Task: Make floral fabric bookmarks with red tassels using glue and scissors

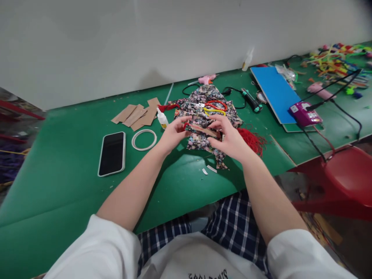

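Both hands hold a small cardboard strip (pixel 205 130) edged with dark floral cloth, just above the table. My left hand (pixel 175 133) has its fingers closed round the strip's left end, where a bit of red shows. My right hand (pixel 228 137) grips the right end between thumb and fingers. Beneath and behind lies crumpled floral fabric (pixel 207 95). Scissors (pixel 215 107) with red and yellow handles rest on that fabric. Red threads (pixel 252 141) spread out right of my right hand. A small white glue bottle (pixel 162 118) stands beside my left hand.
On the green table (pixel 72 155) lie a phone (pixel 112 154), a tape roll (pixel 144 140), cardboard pieces (pixel 139 114), a pink glue gun (pixel 207 79) and a cutter (pixel 251 100). Farther right are a blue board (pixel 274 95), a purple device (pixel 305 114) with cables, and a red stool (pixel 351 174).
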### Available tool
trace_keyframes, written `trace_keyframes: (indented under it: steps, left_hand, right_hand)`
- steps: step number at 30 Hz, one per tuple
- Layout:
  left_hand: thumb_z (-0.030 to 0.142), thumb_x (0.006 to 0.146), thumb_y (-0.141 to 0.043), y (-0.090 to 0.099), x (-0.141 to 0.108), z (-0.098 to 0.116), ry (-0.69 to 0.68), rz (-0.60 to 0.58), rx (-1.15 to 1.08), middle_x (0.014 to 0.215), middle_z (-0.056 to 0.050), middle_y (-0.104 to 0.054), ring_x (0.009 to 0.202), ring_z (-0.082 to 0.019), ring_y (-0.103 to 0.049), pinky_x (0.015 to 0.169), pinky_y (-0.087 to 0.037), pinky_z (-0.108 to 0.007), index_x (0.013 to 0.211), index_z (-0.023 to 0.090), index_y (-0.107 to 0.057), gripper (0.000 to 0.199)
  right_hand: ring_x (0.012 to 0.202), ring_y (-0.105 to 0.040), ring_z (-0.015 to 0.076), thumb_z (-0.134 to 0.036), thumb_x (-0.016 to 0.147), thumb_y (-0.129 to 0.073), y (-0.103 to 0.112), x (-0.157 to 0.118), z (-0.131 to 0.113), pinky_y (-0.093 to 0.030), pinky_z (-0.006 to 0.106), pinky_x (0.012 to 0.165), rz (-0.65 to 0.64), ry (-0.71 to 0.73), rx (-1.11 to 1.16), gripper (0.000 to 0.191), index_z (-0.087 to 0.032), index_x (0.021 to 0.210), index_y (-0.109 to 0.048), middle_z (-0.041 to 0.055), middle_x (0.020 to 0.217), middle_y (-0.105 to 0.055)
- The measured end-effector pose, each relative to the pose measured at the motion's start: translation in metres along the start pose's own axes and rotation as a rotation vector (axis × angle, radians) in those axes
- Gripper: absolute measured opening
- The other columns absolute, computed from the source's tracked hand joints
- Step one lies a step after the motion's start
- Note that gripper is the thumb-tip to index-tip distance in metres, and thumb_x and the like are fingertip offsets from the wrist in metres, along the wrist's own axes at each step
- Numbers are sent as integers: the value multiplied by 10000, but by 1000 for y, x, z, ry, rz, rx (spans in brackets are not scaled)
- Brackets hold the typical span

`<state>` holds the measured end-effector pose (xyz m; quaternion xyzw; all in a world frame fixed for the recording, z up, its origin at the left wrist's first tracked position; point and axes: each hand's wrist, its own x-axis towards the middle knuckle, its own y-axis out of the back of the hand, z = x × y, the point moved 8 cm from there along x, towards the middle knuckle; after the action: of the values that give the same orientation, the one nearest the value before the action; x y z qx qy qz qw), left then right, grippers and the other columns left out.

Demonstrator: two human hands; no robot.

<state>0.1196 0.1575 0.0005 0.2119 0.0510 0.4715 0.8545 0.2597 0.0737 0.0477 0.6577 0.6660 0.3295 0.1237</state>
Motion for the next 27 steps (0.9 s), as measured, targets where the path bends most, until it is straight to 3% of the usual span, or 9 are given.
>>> trace_keyframes:
  steps: [3, 6, 10, 21, 27]
  left_hand:
    - [294, 757, -595, 17, 1, -21, 101, -12, 201, 892, -52, -680, 814, -189, -632, 772, -510, -343, 1060, 165, -630, 332]
    - [287, 752, -600, 28, -2, -27, 118, -38, 393, 930, -41, -695, 836, -195, -632, 814, -488, -344, 957, 187, -684, 243]
    - [297, 778, -577, 26, -4, -26, 96, -103, 553, 921, -28, -710, 860, -207, -633, 812, -478, -327, 892, 217, -713, 195]
    - [321, 814, -553, 21, -6, -23, 103, -187, 607, 928, -31, -706, 848, -193, -620, 797, -453, -296, 921, 201, -711, 225]
    - [326, 815, -545, 21, -7, -23, 106, -188, 622, 928, -27, -706, 844, -188, -620, 753, -445, -286, 914, 208, -709, 225]
  right_hand:
    - [905, -581, 185, -175, 724, -564, -13, -3, 21, -472, 337, 800, -36, -25, -83, 577, -220, 1260, -355, 52, 1034, -592]
    - [936, -583, 199, -175, 720, -577, -23, -8, 37, -466, 353, 817, -100, -38, -133, 596, -231, 1273, -362, 59, 1068, -593]
    - [973, -581, 213, -172, 737, -566, -29, -11, 43, -464, 368, 832, -165, -23, -155, 587, -240, 1286, -369, 64, 1089, -588]
    - [971, -569, 235, -163, 746, -570, -34, -13, 46, -459, 397, 851, -181, -6, -238, 596, -218, 1308, -377, 68, 1067, -607]
    - [1054, -541, 249, -173, 762, -578, -34, -14, 45, -457, 394, 876, -177, 5, -291, 581, -213, 1311, -393, 75, 1210, -566]
